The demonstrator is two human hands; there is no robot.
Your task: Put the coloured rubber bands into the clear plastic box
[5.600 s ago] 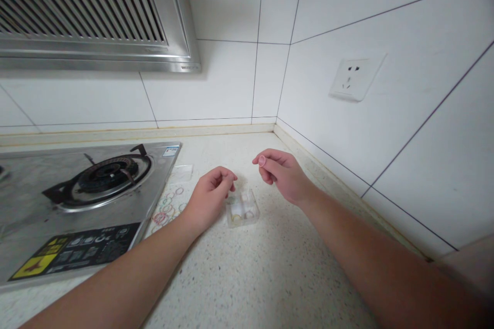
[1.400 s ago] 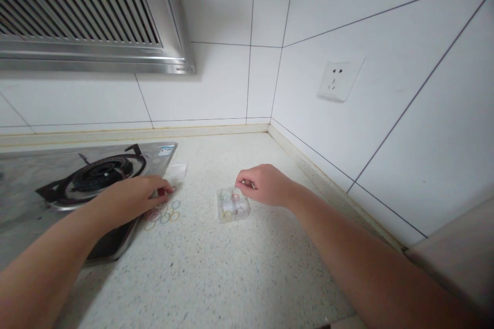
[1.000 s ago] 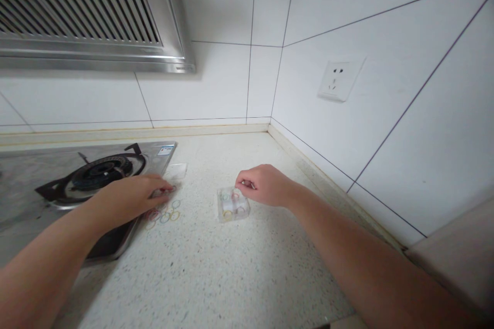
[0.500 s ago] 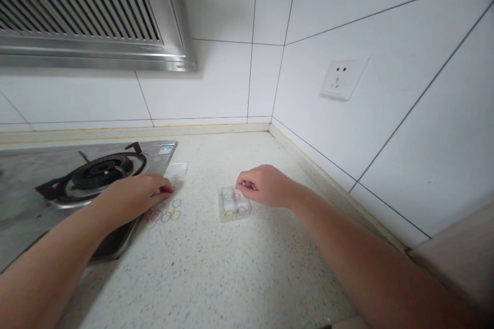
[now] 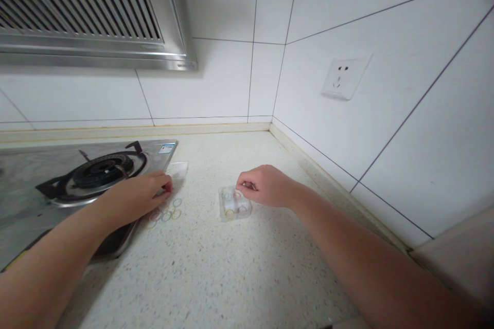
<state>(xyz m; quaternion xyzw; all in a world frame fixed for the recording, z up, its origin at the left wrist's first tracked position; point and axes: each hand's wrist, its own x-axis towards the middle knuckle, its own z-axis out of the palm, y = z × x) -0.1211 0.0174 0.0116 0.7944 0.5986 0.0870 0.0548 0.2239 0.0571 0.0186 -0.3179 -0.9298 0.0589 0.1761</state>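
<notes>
A small clear plastic box [image 5: 235,217] lies on the counter with several coloured rings in it, a yellow ring [image 5: 229,214] in the near left compartment. My right hand [image 5: 266,185] is at the box's far right corner. Its thumb and finger are pinched together right by a red ring [image 5: 236,195]; I cannot tell whether they grip it. Over at the hob's right edge, my left hand [image 5: 148,190] has its fingers closed, and what they hold is hidden. Just below those fingers lie several thin coloured rings [image 5: 176,214], some overlapping.
A gas hob [image 5: 23,175] with a black burner [image 5: 104,167] takes up the left. Past my left fingertips lies a clear flat plastic piece [image 5: 179,168]. A range hood [image 5: 165,56] hangs above, and a wall socket [image 5: 339,79] is on the right wall.
My left hand has shifted very slightly up and left. My right hand stays at the box, which has not visibly moved.
</notes>
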